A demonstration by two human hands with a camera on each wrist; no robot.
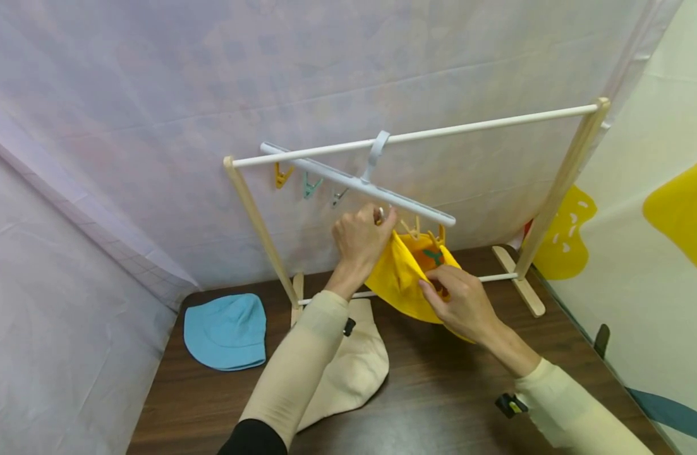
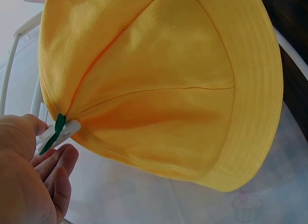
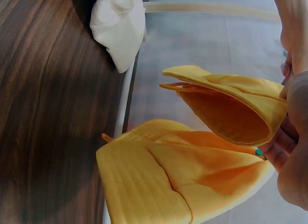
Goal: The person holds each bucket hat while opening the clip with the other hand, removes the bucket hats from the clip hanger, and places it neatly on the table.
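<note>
- The yellow fabric bucket hat (image 1: pixel 402 278) hangs below the white plastic clip hanger bar (image 1: pixel 359 184), above the dark wooden tabletop (image 1: pixel 433 392).
- The left hand (image 1: pixel 359 237) is raised to the hat's upper edge just under the bar; its fingers curl around a peg there and pinch it against the brim.
- In the left wrist view, a white peg with a green part (image 2: pixel 55 134) touches the hat's edge beside the thumb.
- The right hand (image 1: pixel 459 300) grips the hat's lower right edge, fingers curled into the fabric.
- The hanger bar hooks over the white top rail of a light wooden rack (image 1: pixel 558 183); orange, teal and grey pegs hang from its left half.
- A cream fabric hat (image 1: pixel 354 370) lies on the tabletop under the left forearm.
- A light blue fabric hat (image 1: pixel 225 332) lies near the table's left edge, apart from the cream one.
</note>
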